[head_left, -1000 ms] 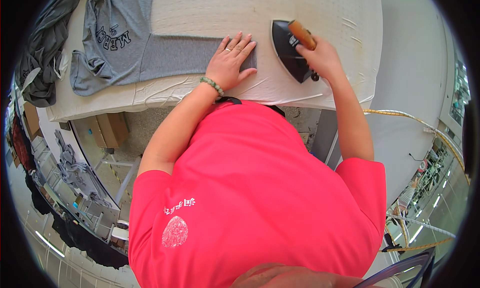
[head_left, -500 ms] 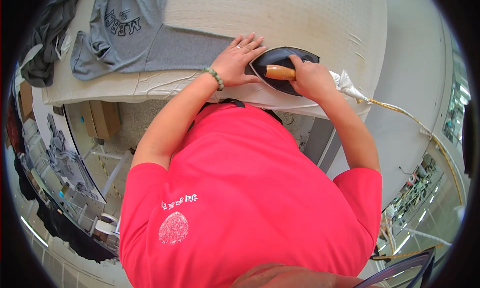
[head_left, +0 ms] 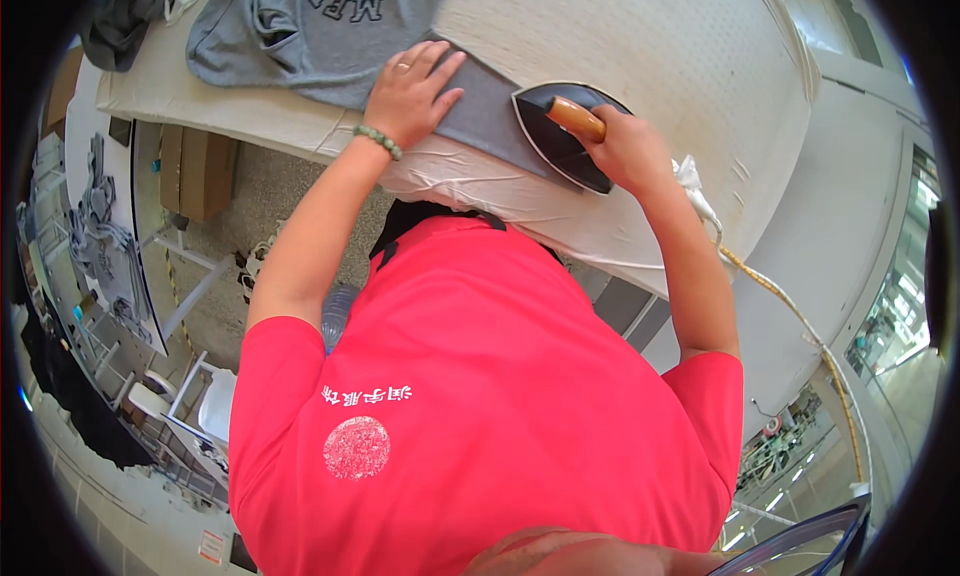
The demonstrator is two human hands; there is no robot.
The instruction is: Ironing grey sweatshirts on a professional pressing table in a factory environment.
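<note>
Now left hand (head_left: 408, 94) flat on grey shirt (head_left: 330, 26), right hand (head_left: 625, 146) gripping iron (head_left: 560, 136)

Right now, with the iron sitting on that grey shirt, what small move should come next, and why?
Probably slide the iron toward the left hand, along the grey shirt. The right hand has its grip on the wooden handle, the tip points at the flat strip of cloth, and the left hand presses that strip smooth on the padded table.
</note>
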